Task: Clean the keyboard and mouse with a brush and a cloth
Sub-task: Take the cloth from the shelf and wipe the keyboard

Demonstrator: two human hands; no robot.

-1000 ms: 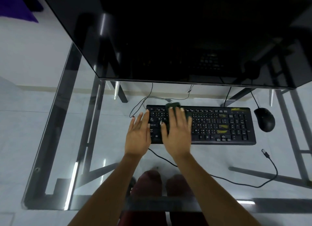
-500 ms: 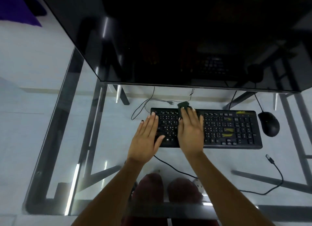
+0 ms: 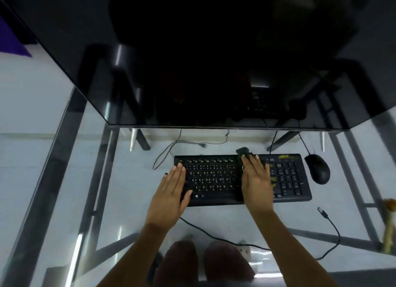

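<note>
A black keyboard lies on a glass desk. My right hand lies flat on the keyboard's right-middle part, pressing a dark cloth whose edge sticks out past the fingertips at the keyboard's top edge. My left hand rests flat with fingers together on the keyboard's left end, holding it down. A black mouse sits just right of the keyboard, untouched. No brush is in view.
A large dark monitor overhangs the desk behind the keyboard. Thin cables lie behind the keyboard, and a loose cable with a plug curls at the front right. A small yellowish object stands at the right edge.
My right hand has slid the cloth rightward along the keyboard, from the left part to the right-middle. My left hand stayed at the keyboard's left end.
</note>
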